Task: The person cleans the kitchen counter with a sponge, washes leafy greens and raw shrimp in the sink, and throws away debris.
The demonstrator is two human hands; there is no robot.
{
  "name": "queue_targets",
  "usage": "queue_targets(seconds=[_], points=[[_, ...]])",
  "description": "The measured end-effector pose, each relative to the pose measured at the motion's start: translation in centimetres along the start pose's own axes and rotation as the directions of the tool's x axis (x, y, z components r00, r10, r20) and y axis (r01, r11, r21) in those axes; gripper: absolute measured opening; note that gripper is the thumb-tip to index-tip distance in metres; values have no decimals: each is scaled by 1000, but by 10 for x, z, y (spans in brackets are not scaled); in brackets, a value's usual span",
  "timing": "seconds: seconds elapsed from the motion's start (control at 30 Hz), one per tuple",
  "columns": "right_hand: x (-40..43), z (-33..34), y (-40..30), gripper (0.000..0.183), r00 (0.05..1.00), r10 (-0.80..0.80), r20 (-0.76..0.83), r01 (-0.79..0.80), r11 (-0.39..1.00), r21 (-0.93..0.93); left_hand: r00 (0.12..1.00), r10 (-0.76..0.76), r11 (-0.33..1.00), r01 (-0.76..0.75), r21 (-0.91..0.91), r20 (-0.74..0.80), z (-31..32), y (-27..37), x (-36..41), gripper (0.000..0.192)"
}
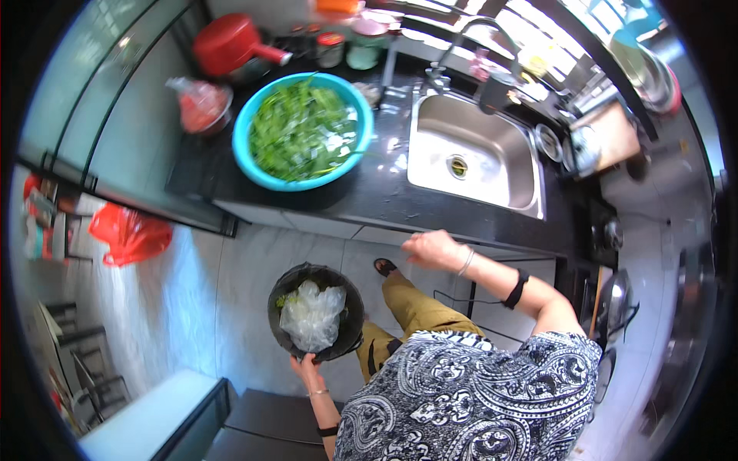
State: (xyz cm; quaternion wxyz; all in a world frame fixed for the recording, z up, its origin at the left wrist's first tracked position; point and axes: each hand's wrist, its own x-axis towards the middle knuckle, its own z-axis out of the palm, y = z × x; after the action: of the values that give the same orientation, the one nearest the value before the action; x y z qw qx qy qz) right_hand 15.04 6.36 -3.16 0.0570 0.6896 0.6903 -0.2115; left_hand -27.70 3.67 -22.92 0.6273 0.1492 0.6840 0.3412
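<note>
My left hand (305,369) grips the near rim of a black trash bin (279,328). Inside the bin lie a crumpled clear plastic bag (312,316) and some yellow-green scraps (282,300). My right hand (429,249) is raised near the front edge of the black countertop (380,201), fingers curled; nothing can be made out in it. On the counter a turquoise plastic basin (242,155) holds green leafy vegetables (300,129) in water. A stainless steel sink (490,155) with some green bits at its drain (458,167) is set into the counter to the right.
A red ladle-like pot (225,46), a bowl with a bagged pinkish food (202,106) and lidded jars (330,49) stand around the basin. A curved faucet (441,78) rises behind the sink. A red plastic bag (131,235) is at left; a white-topped cabinet (155,415) stands below it.
</note>
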Motion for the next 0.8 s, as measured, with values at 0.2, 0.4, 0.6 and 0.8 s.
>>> queue_targets(seconds=[0.2,0.4,0.6,0.8], points=[[-62,0,228,23,975,176,137,-132,951,-279,999,6,1000,-7,24,40,48,-5,-35,58],[-45,36,398,23,927,167,336,-39,933,-357,997,-44,998,47,47,-69,102,-58,-94,63],[28,114,477,26,933,107,345,-51,984,-168,983,-62,998,62,-2,-173,179,-85,-142,56],[81,190,518,51,958,116,261,-126,992,22,962,-159,987,147,-69,-222,230,-123,-169,54]])
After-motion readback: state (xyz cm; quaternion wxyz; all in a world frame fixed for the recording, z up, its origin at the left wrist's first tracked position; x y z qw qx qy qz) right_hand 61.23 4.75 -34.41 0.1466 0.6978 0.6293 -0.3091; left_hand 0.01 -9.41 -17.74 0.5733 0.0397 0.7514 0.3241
